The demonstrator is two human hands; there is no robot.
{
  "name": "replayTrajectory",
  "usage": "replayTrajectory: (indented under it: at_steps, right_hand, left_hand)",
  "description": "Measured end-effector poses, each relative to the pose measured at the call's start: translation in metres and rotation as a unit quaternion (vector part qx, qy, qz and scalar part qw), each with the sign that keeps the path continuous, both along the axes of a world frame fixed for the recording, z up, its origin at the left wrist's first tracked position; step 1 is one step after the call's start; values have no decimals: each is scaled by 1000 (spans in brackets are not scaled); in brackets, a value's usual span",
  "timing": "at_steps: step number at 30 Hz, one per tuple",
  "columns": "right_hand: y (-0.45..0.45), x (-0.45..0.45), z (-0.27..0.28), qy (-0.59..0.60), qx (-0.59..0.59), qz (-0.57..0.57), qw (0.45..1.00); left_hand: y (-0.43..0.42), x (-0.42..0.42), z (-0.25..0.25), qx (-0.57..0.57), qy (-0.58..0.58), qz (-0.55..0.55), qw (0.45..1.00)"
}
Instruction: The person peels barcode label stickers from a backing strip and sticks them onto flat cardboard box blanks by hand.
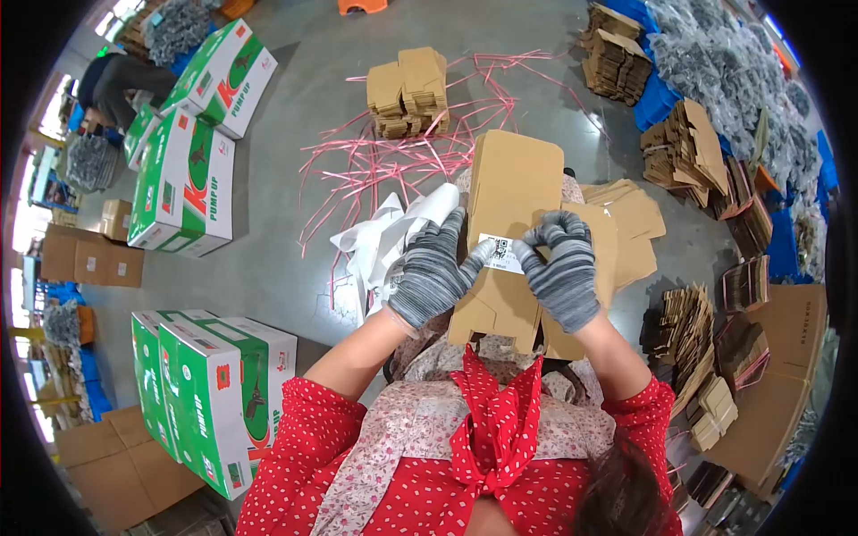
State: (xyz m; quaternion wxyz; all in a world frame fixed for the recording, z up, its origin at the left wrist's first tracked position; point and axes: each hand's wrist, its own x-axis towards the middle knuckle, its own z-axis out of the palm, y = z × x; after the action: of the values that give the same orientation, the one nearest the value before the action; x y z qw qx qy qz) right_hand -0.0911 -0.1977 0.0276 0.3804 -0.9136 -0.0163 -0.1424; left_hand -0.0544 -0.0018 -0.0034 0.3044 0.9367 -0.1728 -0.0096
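Observation:
A flat brown cardboard piece (514, 183) lies across my lap, with a white label (502, 254) bearing a black square code on it. My left hand (433, 272), in a grey striped glove, rests at the label's left edge, its thumb on the label and its fingers apart. On the label's right side is my right hand (561, 268), gloved too, with its thumb and fingers curled together; whether they pinch anything is too small to tell. White label strips (371, 246) hang beside my left hand. More flat cardboard pieces (626, 228) fan out at the right.
Pink straps (384, 165) lie tangled on the floor before a stack of folded cardboard (408, 94). Green and white boxes (214, 393) stand at the left. Cardboard bundles (684, 156) and plastic-wrapped parts (733, 80) line the right. A person (125, 85) bends at the upper left.

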Motion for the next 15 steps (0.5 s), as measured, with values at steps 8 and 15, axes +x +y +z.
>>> replayTrajectory:
  at_steps: [8,15]
  right_hand:
    - [-59,-17,11,-101,-232,-165,953]
    - [-100,-51,-1,100,-169,-158,968]
  left_hand:
    - [-8,-2,9,67,-82,-6,994]
    - [-33,1,20,67,46,-12,997]
